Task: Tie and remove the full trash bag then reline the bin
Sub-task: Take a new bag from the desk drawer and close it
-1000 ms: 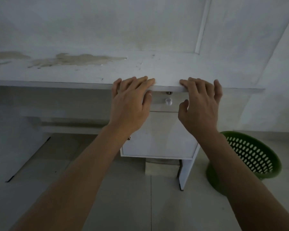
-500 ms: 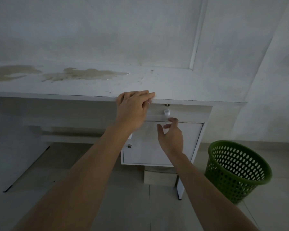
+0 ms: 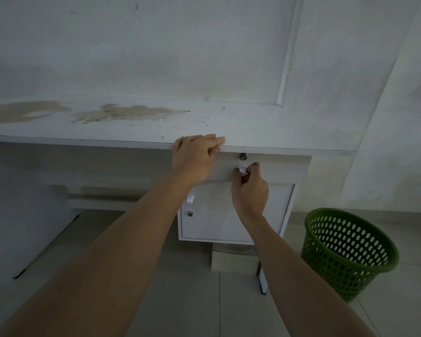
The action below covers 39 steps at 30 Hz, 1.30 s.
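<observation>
While gripping: right hand [image 3: 249, 190], knob [image 3: 242, 169].

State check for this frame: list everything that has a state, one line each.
Shallow white desk drawer: closed.
White cabinet door: closed.
Green perforated plastic bin: upright, no liner visible.
Left hand: resting flat on the white desk edge.
Right hand: pinching the small white drawer knob.

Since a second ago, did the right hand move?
Yes. The right hand left the desk edge and dropped to pinch the drawer knob below it.
</observation>
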Available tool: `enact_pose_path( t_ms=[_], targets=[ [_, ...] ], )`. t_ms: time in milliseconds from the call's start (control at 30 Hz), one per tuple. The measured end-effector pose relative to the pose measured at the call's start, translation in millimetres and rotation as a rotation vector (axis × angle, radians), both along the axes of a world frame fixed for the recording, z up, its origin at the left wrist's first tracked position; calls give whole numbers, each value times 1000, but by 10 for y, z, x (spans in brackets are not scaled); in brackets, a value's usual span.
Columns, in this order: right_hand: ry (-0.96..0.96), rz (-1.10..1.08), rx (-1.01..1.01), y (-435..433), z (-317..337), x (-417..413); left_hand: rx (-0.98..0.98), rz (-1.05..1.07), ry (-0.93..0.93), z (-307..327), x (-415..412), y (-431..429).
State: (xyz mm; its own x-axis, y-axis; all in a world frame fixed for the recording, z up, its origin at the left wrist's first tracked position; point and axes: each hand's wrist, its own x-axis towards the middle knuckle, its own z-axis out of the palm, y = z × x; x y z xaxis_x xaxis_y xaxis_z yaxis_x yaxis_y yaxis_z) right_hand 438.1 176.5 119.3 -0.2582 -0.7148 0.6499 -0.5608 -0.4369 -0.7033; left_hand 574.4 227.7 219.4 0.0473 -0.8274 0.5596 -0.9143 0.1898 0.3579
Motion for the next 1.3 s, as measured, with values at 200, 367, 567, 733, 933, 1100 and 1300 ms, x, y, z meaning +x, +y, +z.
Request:
enact_pose_path(
  t_ms=[200,367,567,733,933,1100,1300],
  targets=[
    [7,-31,-52,466,-130,-99,134,-50,51,140,12,54],
    [-62,1,-82,835,-216,-188,349,-101,153,336,69,76],
    [-118,38,-42,1185,-464,-194,474,-137,275,409,151,-14],
    [-146,-6,-28,1343,-581,-145,475,-189,281,376,175,-33],
    [-154,3,21,1387,-540,-163,380,-138,94,345,145,78],
    [-71,11,46,1374,-518,-245,-219,-242,-331,165,-171,258],
    [-62,42,81,1361,-513,-281,602,-561,-321,187,-223,76]
  ],
)
